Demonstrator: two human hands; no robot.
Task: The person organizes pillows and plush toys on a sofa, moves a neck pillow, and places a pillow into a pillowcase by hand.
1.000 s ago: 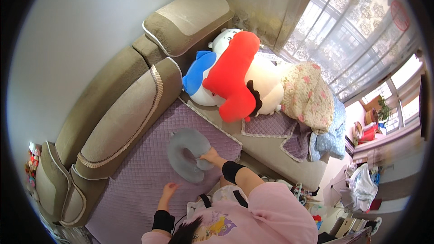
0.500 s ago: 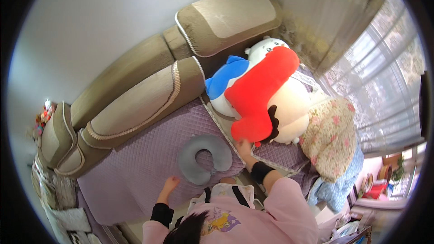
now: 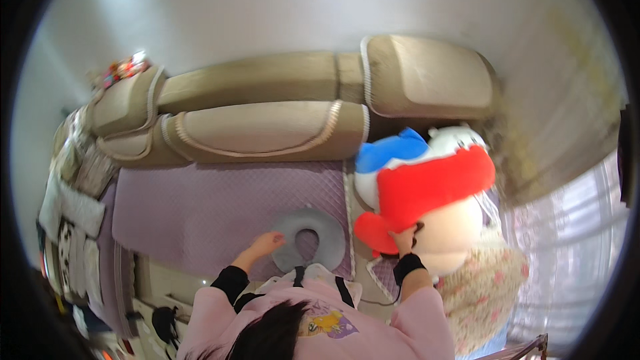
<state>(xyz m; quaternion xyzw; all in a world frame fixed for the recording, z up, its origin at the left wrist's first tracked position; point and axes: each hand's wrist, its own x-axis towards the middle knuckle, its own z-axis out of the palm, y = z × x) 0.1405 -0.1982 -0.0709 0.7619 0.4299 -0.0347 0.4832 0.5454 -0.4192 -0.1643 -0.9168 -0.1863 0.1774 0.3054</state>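
1. Right hand (image 3: 403, 240) shifts from the near edge of the red L-shaped plush cushion (image 3: 433, 183) to its inner bend, beside the beige plush toy (image 3: 455, 227); left hand (image 3: 269, 243) comes up to the left rim of the grey U-shaped neck pillow (image 3: 327, 237); the whole view swings, so the sofa backrest (image 3: 260, 127) now runs nearly level.
2. Left hand is half open, fingers loosely bent, nothing seen in it; whether it touches the rim I cannot tell; right hand's fingertips are lost against the plush, so I cannot tell how far they close or whether they grip.
3. Red cushion lies across the blue-and-white plush (image 3: 390, 150), the white bear-faced plush (image 3: 457, 139) and the beige one; neck pillow lies flat on the purple quilted seat cover (image 3: 227, 193).
4. A sharp pull on the red cushion could topple the pile, since it overlaps all three; a shallow pinch might slip on the smooth, stuffed surface; the neck pillow, near the front edge, could fall if a forearm knocks it.
5. No brand, label or legible writing shows; the pink shirt (image 3: 417, 320) bears a cartoon print (image 3: 333, 323), and any lettering is too blurred to read.
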